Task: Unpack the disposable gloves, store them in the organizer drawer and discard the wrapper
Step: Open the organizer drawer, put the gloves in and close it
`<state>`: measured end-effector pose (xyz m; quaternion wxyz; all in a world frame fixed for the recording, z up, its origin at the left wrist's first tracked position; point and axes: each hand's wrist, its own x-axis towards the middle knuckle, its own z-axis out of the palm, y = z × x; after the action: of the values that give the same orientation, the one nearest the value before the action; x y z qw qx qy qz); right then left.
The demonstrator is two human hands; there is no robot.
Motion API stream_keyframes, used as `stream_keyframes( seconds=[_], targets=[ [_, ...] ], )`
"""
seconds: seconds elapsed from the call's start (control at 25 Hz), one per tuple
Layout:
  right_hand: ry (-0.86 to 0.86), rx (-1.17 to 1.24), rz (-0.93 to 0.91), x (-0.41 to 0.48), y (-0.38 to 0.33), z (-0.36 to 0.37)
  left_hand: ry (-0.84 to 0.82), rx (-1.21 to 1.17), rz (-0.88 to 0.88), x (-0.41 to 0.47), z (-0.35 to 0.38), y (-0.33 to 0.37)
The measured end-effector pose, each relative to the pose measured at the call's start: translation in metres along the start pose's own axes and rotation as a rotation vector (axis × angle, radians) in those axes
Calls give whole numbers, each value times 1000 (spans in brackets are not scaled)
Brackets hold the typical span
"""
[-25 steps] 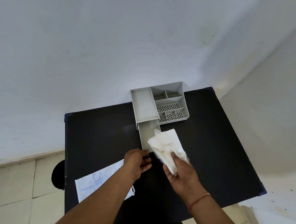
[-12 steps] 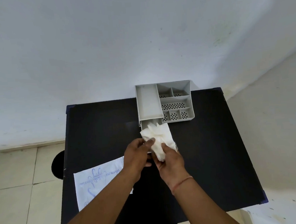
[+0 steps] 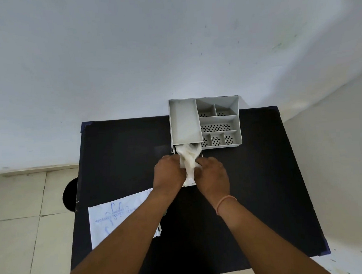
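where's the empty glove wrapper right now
In the head view the wrapper lies flat on the black table's near-left part, partly under the left forearm, apart from the organizer.

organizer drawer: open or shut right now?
Open. The drawer is pulled out toward the person from under the organizer, with the gloves lying in it, pressed by the left hand and right hand.

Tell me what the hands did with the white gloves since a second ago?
The right hand carried the gloves forward and down into the open drawer. The left hand, empty before, joined in, and both hands now press the bundle in. The organizer, the wrapper and the table stayed put.
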<state>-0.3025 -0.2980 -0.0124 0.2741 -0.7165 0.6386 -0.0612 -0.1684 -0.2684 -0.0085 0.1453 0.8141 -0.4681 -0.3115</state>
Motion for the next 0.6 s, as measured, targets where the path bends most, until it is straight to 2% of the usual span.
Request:
stream_keyframes(
  seconds=[0.08,0.2,0.28,0.36,0.4,0.48,0.6],
  targets=[
    [-61,-127,-7,8,2,3,24,94,32,3,7,1],
    [-144,-194,-19,8,8,1,49,178,18,-5,8,1],
    [-11,-216,-64,4,12,-5,87,194,11,-13,10,-4],
    [130,-302,-236,-2,12,-8,144,245,101,-16,9,-11],
    [141,-349,-343,-4,13,-7,154,302,174,-15,7,-14],
    [19,-438,-487,1,15,-1,135,459,306,-6,2,-14],
    [-245,-549,-444,15,17,3,-31,659,434,2,-4,-5]
  ],
)
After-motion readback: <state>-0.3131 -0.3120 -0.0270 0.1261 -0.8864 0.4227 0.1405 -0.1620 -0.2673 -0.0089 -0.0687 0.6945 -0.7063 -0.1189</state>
